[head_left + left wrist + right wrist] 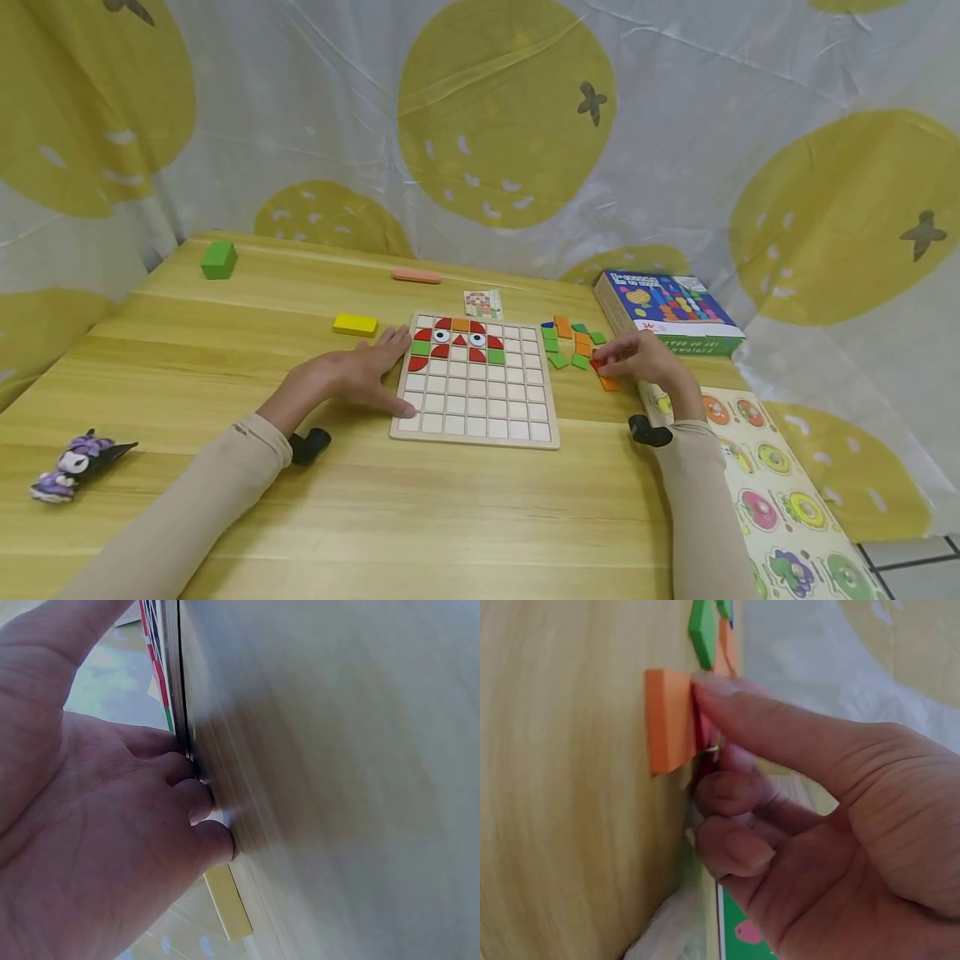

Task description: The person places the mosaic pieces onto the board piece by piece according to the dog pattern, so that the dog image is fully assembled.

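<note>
A wooden grid board (454, 425) lies on the table, its upper cells filled with red, green, orange and eye-printed pieces. My left hand (360, 367) rests along its left edge, fingers spread, thumb on the lower left corner. Right of the board, my right hand (637, 360) is at a group of loose tiles. Thumb and fingers pinch a red tile (703, 724), partly hidden by the fingers. Just beside it is an orange tile (671, 720). Green tiles (558, 360) and other orange tiles (582, 343) lie between this hand and the board.
A small pattern card (483, 304) lies behind the board. Around it are a yellow block (355, 324), a pink stick (417, 276), a green block (219, 260) and a figurine (71, 467). At right stand a boxed toy (671, 312) and a fruit puzzle board (780, 492).
</note>
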`<state>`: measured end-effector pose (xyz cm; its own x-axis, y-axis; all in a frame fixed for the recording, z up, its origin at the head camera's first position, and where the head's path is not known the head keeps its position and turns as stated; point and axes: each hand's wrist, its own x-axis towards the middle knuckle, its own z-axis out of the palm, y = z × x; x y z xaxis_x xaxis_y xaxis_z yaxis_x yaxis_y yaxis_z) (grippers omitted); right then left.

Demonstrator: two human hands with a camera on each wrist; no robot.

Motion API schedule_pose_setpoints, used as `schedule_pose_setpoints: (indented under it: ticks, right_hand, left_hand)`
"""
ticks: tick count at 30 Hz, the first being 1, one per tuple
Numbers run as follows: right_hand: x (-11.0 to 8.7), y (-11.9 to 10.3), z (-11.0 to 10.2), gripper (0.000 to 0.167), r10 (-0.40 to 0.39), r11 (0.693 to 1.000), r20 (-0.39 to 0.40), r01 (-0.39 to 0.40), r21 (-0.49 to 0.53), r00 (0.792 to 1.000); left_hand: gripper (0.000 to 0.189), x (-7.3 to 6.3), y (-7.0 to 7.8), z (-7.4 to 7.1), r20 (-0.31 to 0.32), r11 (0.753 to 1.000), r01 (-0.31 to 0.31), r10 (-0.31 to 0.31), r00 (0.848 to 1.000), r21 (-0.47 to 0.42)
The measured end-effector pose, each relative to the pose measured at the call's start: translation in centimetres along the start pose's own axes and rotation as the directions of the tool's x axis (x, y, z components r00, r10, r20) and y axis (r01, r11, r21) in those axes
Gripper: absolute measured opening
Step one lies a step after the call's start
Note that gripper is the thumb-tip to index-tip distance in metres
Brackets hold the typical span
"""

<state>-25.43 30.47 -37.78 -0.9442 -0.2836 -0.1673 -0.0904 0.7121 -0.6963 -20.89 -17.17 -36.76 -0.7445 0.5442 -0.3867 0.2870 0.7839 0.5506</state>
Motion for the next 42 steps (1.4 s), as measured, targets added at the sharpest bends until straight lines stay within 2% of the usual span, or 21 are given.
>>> schedule_pose_setpoints:
  ticks: [9,15,20,25,31,36,42]
  right_hand:
    - [0.3,0.3,0.2,0.024,0.059,0.997,-0.043,-0.061,-0.057,0.997]
    - [0.4,-0.2,0.2,0.019,0.062,0.99,-0.021,-0.064,-0.123,0.998]
    - [0.5,-0.7,0.2,0.017,0.047,0.989,0.006,-0.046,-0.142,0.999]
    - [0.3,-1.4,0.2,0.02,0.015,0.996,0.033,-0.012,-0.084,0.999]
    - [0.8,-2.9,0.8,0.016,-0.107,0.993,0.08,0.102,0.061,0.991]
    - [1.8,-4.5,2.1,0.013,-0.151,0.988,0.044,0.149,0.043,0.988]
    - [2.5,-6.7,4.2,0.008,-0.198,0.975,0.095,0.186,0.121,0.976]
  left_hand:
    - [0.129,0.0,-0.1,-0.1,0.003,1.0,-0.005,0.005,1.0,-0.015]
    - [0.135,0.0,-0.3,-0.1,0.003,1.0,0.005,-0.005,1.0,-0.018]
    - [0.131,-0.2,-0.1,-0.2,0.003,1.0,-0.003,0.003,1.0,-0.016]
    - [0.127,-0.1,0.0,0.0,-0.004,1.0,0.006,-0.006,1.0,0.006]
    - [0.127,0.1,-0.1,0.0,-0.001,1.0,0.01,-0.01,1.0,0.002]
    - [0.126,0.0,0.0,0.1,-0.001,1.0,0.008,-0.008,1.0,-0.005]
    - [0.127,0.1,-0.1,0.0,-0.002,1.0,0.01,-0.01,1.0,0.001]
